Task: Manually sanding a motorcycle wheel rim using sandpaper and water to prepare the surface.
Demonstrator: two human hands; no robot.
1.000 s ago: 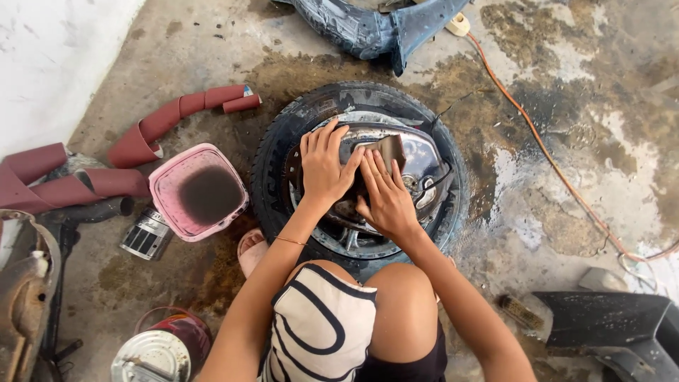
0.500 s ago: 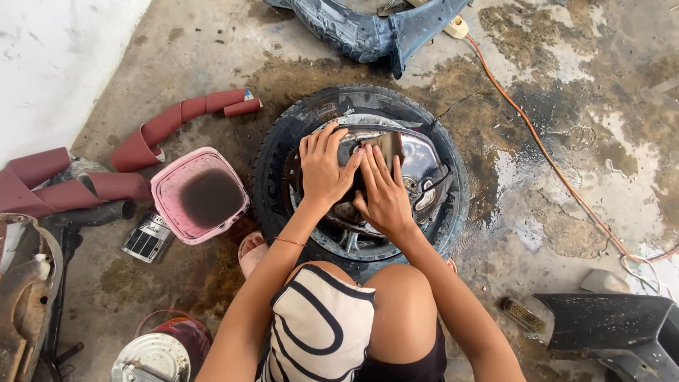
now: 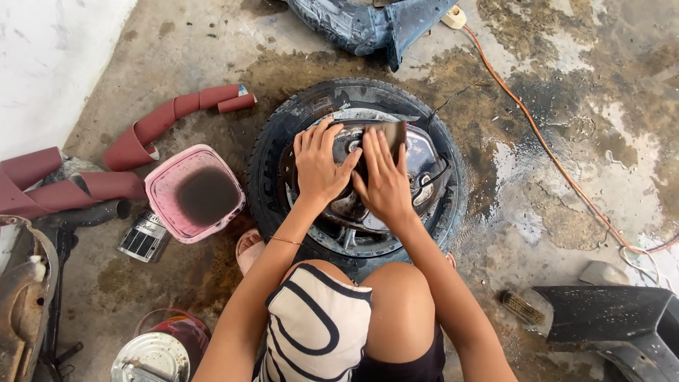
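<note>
Our left hand (image 3: 320, 164) and right hand (image 3: 383, 182) lie flat over the middle of the wheel (image 3: 357, 170), so we cannot see the hub beneath them, and most of the dark sheet (image 3: 390, 133) under the right fingers is covered too. Our knees hide the wheel's near edge. At the top of the frame the blue panel (image 3: 368, 25) is cut off; at lower right the black panel (image 3: 615, 322) runs out of the picture. The can (image 3: 151, 357) at bottom left is cropped, and the red strip (image 3: 42, 180) leaves the left edge.
</note>
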